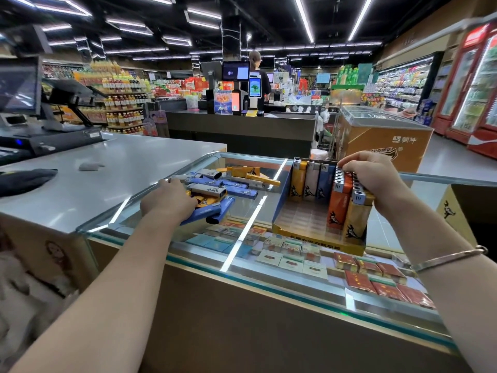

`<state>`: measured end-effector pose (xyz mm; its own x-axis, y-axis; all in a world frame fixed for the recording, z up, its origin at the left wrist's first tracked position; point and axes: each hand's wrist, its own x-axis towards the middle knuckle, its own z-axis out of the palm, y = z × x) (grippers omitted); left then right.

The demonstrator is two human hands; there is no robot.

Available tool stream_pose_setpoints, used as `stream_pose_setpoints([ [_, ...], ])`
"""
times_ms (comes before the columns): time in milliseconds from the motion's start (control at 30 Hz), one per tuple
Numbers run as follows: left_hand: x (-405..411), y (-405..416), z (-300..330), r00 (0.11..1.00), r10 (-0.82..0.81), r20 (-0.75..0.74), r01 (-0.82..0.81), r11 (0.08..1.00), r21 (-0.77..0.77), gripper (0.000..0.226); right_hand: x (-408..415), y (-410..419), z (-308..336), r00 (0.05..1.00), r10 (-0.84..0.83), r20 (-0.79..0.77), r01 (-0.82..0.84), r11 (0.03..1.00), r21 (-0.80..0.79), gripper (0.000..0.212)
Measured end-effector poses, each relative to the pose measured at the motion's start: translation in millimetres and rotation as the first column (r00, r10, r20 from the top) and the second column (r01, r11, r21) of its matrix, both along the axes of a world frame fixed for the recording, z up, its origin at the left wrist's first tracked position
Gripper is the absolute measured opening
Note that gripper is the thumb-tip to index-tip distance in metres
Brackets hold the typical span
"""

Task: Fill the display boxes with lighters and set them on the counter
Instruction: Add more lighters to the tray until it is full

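A yellow and blue display box stands on the glass counter, partly filled with upright lighters: a row along its back wall and two rows at its right side. My right hand rests on the tops of the right-side rows, fingers curled over them. To the left lies a loose pile of blue, white and yellow lighters. My left hand lies on the near end of that pile, with blue lighters sticking out beneath the fingers.
Cigarette packs show under the glass. A grey checkout counter with a till screen lies to the left, a cardboard box at the right, an orange chest freezer behind. A person stands at a far till.
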<state>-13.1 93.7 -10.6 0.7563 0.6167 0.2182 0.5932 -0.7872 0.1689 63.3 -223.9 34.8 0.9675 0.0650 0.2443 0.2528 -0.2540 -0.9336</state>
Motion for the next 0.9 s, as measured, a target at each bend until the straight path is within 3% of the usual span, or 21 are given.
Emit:
stream_pose_setpoints([
  [133, 0, 5, -3, 0.998, 0.033, 0.056, -0.029, 0.997, -0.076, 0.058, 0, 0, 0, 1.0, -0.001, 0.0, 0.001, 1.0, -0.003, 0.02],
  [300, -1, 12, 2, 0.999, 0.003, 0.05, 0.004, 0.989, -0.147, 0.052, 1, 0, 0, 1.0, 0.004, -0.004, -0.004, 1.0, -0.006, 0.02],
  [467, -8, 20, 3, 0.99, 0.045, 0.137, 0.007, 0.932, -0.362, 0.048, 1, 0, 0, 1.0, 0.005, -0.001, -0.005, 1.0, -0.007, 0.02],
  [567, -16, 19, 3, 0.933, -0.009, 0.36, 0.214, 0.818, -0.534, 0.035, 2, 0, 0, 1.0, 0.007, -0.006, -0.007, 1.0, -0.011, 0.019],
  [633, -22, 15, 4, 0.885, -0.121, 0.449, 0.361, 0.789, -0.498, 0.035, 2, 0, 0, 1.0, 0.007, -0.004, -0.007, 1.0, -0.013, 0.018],
  [700, -27, 9, 8, 0.872, -0.273, 0.406, 0.446, 0.783, -0.433, 0.038, 2, 0, 0, 1.0, 0.003, 0.006, -0.003, 1.0, -0.013, 0.019],
  [767, -31, 3, 12, 0.879, -0.392, 0.271, 0.473, 0.779, -0.412, 0.04, 2, 0, 0, 1.0, 0.001, 0.009, 0.0, 1.0, -0.009, 0.019],
  [900, -30, -6, 16, 0.893, -0.444, 0.069, 0.443, 0.843, -0.306, 0.042, 2, 0, 0, 1.0, -0.004, 0.009, 0.004, 1.0, -0.011, 0.019],
])
